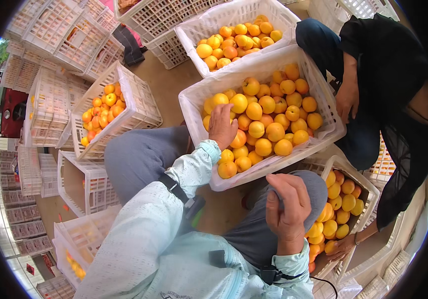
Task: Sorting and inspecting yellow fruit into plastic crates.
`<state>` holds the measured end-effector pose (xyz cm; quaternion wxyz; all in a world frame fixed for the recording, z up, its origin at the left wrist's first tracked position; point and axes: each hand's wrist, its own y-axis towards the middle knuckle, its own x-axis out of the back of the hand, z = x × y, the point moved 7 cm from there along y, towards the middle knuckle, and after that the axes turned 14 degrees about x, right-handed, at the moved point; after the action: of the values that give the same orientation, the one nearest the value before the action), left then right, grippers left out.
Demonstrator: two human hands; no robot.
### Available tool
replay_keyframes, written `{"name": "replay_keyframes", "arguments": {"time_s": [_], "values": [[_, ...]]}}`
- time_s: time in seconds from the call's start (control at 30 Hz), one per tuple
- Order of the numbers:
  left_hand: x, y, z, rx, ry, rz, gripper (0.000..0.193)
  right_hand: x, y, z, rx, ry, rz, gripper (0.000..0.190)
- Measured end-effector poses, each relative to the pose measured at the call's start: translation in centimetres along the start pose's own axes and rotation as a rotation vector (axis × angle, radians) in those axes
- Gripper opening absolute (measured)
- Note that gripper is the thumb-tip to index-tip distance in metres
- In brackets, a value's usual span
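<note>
A white plastic crate with a pale liner (pixel 199 95) stands before me, filled with yellow-orange fruits that look like apricots (pixel 267 104). My left hand (pixel 221 126) rests on the fruits at the crate's left side, fingers bent over them; whether it grips one is hidden. Raised over my right knee, my right hand (pixel 289 209) is near the crate's front edge, its fingers curled and thumb apart, with no fruit visible in it. To its right, a crate (pixel 371 198) holds more of the same fruits (pixel 333 213).
Another lined crate of fruit (pixel 195 35) adjoins the far side. A tilted crate of oranger fruit (pixel 133 101) stands left, near stacked crates (pixel 64 33). A co-worker in black (pixel 386 63) sits at the right, one hand (pixel 343 246) in the right crate.
</note>
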<state>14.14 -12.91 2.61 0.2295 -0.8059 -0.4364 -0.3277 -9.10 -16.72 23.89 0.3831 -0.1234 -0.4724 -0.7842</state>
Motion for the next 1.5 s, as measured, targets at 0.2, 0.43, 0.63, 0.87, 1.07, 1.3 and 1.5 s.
{"name": "replay_keyframes", "arguments": {"time_s": [0.2,0.43,0.63,0.87,1.07,1.3,1.5], "values": [[-4.2,5.9,-0.6,-0.462,0.545,0.152,0.057,-4.0,1.0,-1.1,-0.049,-0.021,0.356,0.028],[-3.5,8.4,-1.3,-0.318,0.286,0.527,0.064,-3.8,1.3,-2.7,-0.16,-0.014,0.376,0.027],[1.9,1.2,-4.9,0.199,-0.895,0.96,0.066,-3.5,1.1,-2.1,-0.246,0.066,0.348,0.031],[6.2,-8.5,-9.8,0.169,-1.3,1.176,0.058,-2.1,0.6,-1.6,-0.328,0.021,0.125,0.062],[7.9,-13.2,-10.5,0.23,-1.397,1.109,0.052,-3.0,0.4,0.0,-0.221,-0.016,0.26,0.078],[7.2,-15.2,-8.0,0.476,-1.693,1.206,0.063,-2.8,-0.1,0.9,-0.243,0.311,0.235,0.067],[8.1,-15.8,-8.9,0.492,-1.726,1.216,0.058,-2.7,-0.5,0.2,-0.282,0.288,0.257,0.058]]}}
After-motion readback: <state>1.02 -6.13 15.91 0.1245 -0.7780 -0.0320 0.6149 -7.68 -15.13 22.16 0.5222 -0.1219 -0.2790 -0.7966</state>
